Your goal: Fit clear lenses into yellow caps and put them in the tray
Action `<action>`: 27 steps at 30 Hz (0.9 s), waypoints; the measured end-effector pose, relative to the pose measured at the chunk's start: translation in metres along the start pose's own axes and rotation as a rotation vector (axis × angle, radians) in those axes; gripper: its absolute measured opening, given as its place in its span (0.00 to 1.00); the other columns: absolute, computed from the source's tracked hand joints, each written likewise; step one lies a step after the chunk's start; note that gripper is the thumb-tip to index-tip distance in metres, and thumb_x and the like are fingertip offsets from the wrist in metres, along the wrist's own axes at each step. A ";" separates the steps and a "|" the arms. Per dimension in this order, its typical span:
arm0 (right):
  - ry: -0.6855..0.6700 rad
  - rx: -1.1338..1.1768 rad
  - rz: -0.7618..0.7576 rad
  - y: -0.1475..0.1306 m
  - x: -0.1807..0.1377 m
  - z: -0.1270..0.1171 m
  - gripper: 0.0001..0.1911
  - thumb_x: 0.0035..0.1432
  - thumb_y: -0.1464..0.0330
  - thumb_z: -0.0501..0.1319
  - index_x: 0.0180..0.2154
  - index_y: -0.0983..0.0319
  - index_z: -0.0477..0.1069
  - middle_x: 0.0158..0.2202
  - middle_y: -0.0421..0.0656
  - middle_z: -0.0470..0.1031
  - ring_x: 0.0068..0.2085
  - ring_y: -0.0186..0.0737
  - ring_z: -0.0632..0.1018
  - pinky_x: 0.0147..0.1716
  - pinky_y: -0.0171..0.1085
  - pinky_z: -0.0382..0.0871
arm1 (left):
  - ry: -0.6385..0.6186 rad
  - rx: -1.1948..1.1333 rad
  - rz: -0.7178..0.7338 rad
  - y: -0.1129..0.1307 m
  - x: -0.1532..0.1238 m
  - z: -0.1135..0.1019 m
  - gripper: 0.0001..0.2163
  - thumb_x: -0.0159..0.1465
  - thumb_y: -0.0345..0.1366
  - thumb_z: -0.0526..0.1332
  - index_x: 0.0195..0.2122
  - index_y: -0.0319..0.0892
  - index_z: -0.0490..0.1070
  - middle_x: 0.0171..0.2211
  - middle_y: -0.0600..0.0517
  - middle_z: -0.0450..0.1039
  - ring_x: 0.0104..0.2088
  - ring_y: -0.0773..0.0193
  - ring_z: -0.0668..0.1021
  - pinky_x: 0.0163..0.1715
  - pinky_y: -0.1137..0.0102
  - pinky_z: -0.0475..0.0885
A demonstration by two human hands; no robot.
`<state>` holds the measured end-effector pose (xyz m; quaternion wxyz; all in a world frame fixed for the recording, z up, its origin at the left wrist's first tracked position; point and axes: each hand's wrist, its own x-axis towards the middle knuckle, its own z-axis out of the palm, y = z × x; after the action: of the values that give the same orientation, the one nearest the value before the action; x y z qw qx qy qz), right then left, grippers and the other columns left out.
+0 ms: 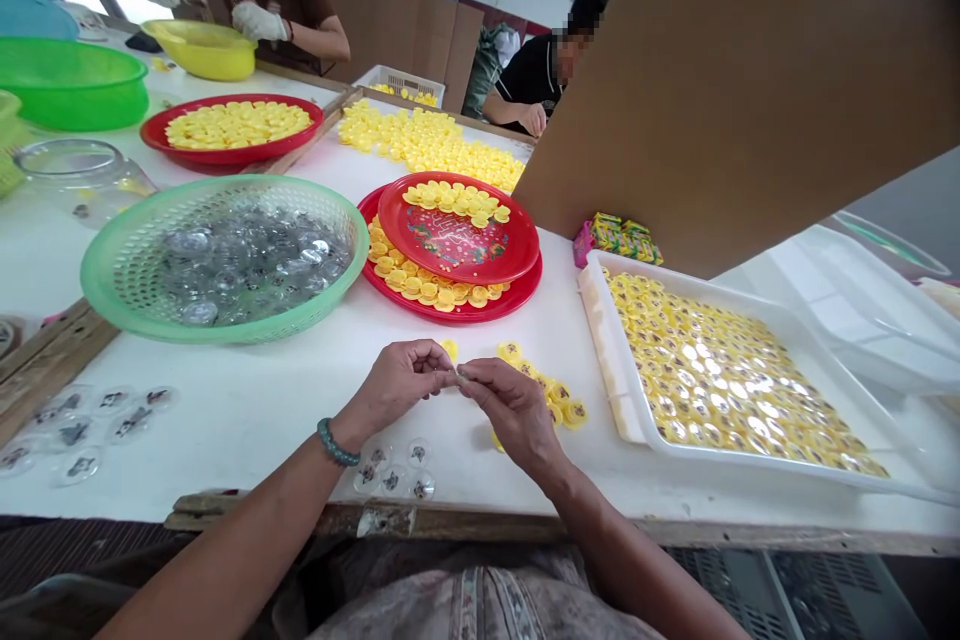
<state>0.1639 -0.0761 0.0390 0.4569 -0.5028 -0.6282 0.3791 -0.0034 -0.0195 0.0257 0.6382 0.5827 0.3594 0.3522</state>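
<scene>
Left hand (397,382) and right hand (517,405) pinch closed, meeting over the bench (285,395); cannot tell what, if anything, sits between. Clear discs (392,483) lie along its front edge, yellow caps (574,412) beside the right hand, likely for short reach.

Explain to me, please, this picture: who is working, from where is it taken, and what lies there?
There is no machine: a person's bare left hand and right hand do the work. The camera, worn on the head, looks forward and down. On the table stand a green basket of clear discs, red plates of yellow pieces, and a white tray of printed yellow pieces. More discs and pieces lie near the hands. The fingers are pinched together; what, if anything, they hold is too small to tell.
</scene>
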 end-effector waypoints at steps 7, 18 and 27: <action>0.060 -0.291 -0.317 0.008 -0.004 0.001 0.10 0.57 0.73 0.60 0.39 0.56 0.76 0.39 0.43 0.74 0.39 0.36 0.76 0.37 0.35 0.72 | -0.042 -0.238 -0.156 -0.001 -0.001 -0.003 0.12 0.53 0.37 0.67 0.35 0.36 0.74 0.28 0.47 0.74 0.28 0.62 0.75 0.30 0.72 0.70; 0.085 -0.445 -0.370 0.012 -0.003 -0.001 0.07 0.57 0.73 0.59 0.37 0.57 0.74 0.41 0.44 0.73 0.41 0.38 0.75 0.40 0.36 0.71 | -0.079 -0.349 -0.159 -0.002 -0.001 -0.003 0.15 0.53 0.34 0.68 0.41 0.35 0.73 0.36 0.44 0.75 0.38 0.58 0.75 0.42 0.68 0.67; 0.081 -0.003 0.159 0.008 0.004 -0.005 0.11 0.49 0.66 0.66 0.36 0.61 0.71 0.31 0.41 0.76 0.33 0.36 0.76 0.36 0.36 0.72 | -0.070 -0.305 -0.115 0.002 0.000 -0.004 0.24 0.51 0.33 0.70 0.48 0.38 0.64 0.31 0.50 0.73 0.34 0.63 0.74 0.40 0.69 0.67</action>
<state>0.1705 -0.0705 0.0338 0.4496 -0.5668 -0.5679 0.3926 -0.0068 -0.0175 0.0279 0.7503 0.4695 0.3122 0.3451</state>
